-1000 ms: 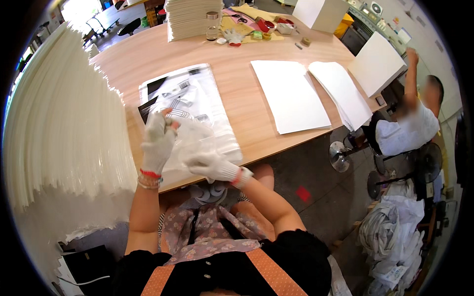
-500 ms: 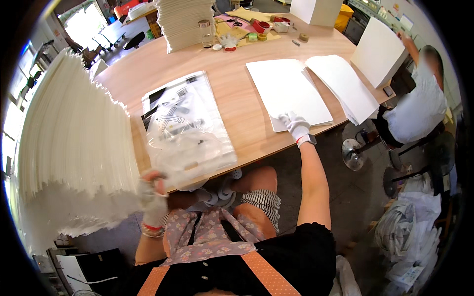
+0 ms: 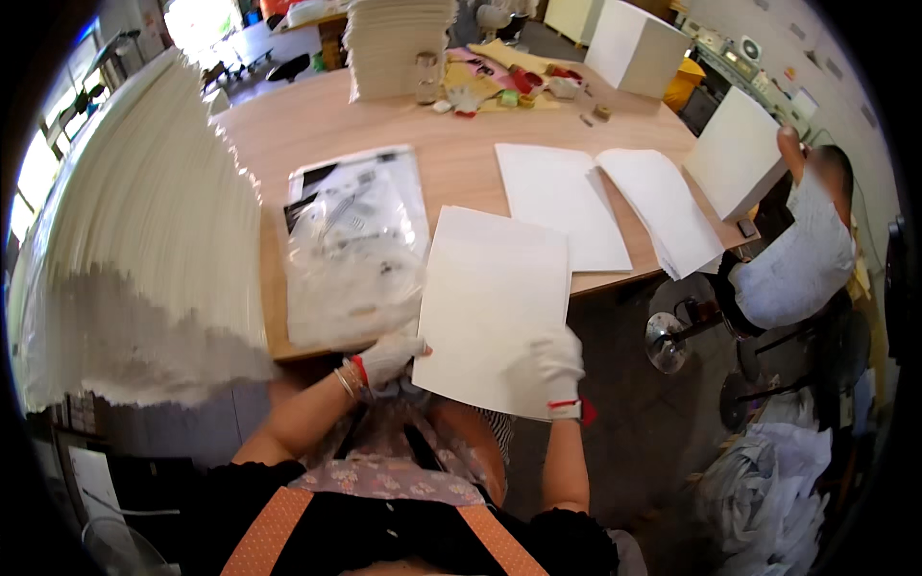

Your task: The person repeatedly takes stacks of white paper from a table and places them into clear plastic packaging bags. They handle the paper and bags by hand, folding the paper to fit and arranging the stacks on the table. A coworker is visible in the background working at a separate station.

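Observation:
In front of me, tilted over the table's near edge, is a small stack of white paper. My right hand, gloved in white and blurred by motion, grips its lower right side. At its lower left edge are the closed fingers of my gloved left hand, with a bare fingertip against the paper. Just beyond that hand lies a pile of clear plastic bags with black print. Two more lots of white paper rest on the table: a flat stack and a fanned stack to its right.
A tall leaning pile of white sheets crowds the left. Another tall stack, a glass jar and tape rolls stand at the back of the table. A co-worker sits at right beside a white block of paper.
My right hand has brought a stack of white paper toward me and left, off the flat stack. My left hand has moved right to the paper's edge. The view has shifted slightly.

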